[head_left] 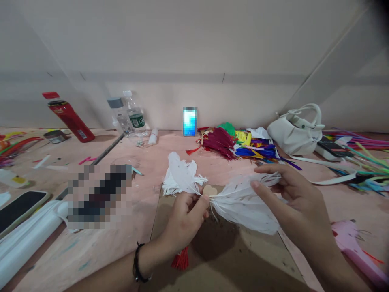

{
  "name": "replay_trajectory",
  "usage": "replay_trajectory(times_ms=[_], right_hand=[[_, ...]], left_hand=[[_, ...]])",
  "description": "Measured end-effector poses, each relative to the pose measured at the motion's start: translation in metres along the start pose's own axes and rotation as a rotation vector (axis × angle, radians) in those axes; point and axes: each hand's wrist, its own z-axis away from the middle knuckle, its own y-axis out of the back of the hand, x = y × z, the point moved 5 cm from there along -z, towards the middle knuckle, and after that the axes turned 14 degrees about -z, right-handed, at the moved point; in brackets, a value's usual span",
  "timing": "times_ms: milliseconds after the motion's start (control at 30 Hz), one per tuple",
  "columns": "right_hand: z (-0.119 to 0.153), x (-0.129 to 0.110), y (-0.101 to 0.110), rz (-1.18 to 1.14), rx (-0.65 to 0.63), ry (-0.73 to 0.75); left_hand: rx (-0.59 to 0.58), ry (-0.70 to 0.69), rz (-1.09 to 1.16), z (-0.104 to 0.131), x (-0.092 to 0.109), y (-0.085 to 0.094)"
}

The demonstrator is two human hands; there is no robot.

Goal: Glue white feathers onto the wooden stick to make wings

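My left hand (190,215) is closed in a pinch at the base of a bunch of white feathers (246,207), by a small pale heart-shaped piece (210,190). The feathers fan out to the right over a brown board (231,259). At their upper right edge is my right hand (294,198), its thumb and fingers curved around the feather tips; part of the fingers is hidden. A red tassel (180,259) hangs below my left hand. Behind that hand, another white feather (179,172) rises in front of a pile of white fringed strands (170,186).
Colourful tassels and feathers (219,142) lie at the back, beside a white handbag (294,132). A lit phone (190,121) leans on the wall. Bottles (138,119) and a red bottle (73,119) stand at back left. At right is a pink glue gun (355,243).
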Motion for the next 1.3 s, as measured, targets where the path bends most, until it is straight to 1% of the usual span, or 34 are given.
replay_trajectory(times_ms=[167,300,433,633,733,800,867,967,1033,1100,1167,1233,1300], right_hand=[[-0.004,0.009,0.002,-0.143,0.026,-0.071],[-0.005,0.011,0.001,-0.212,0.024,-0.099],[-0.004,0.009,0.001,-0.253,0.046,-0.077],[-0.008,0.01,0.0,-0.224,0.016,-0.061],[-0.011,0.015,-0.001,-0.313,0.007,-0.036],[-0.011,0.021,-0.007,-0.436,-0.034,-0.083],[-0.007,0.027,-0.018,-0.565,-0.089,-0.165],[0.006,0.032,-0.041,-0.732,-0.134,-0.313],[0.019,0.033,-0.059,-0.812,-0.191,-0.426],[0.031,0.033,-0.074,-0.858,-0.256,-0.518],[0.039,0.032,-0.082,-0.864,-0.289,-0.561],[0.043,0.031,-0.085,-0.842,-0.281,-0.565],[0.044,0.028,-0.083,-0.795,-0.241,-0.556]], left_hand=[[-0.005,0.056,0.106,0.001,0.003,-0.001],[0.017,0.08,0.114,0.0,0.003,0.0],[0.039,0.076,0.113,-0.001,0.002,0.002],[0.047,0.074,0.113,-0.001,-0.001,0.001],[0.071,0.087,0.125,-0.001,-0.002,0.001],[0.086,0.092,0.132,-0.002,-0.003,0.002],[0.09,0.095,0.135,-0.004,-0.004,0.003],[0.094,0.111,0.161,-0.004,-0.007,0.002],[0.092,0.13,0.187,-0.002,-0.01,0.0],[0.067,0.154,0.201,0.002,-0.012,-0.005],[0.033,0.17,0.197,0.007,-0.014,-0.011],[-0.014,0.177,0.177,0.011,-0.014,-0.015],[-0.053,0.171,0.16,0.015,-0.014,-0.019]])
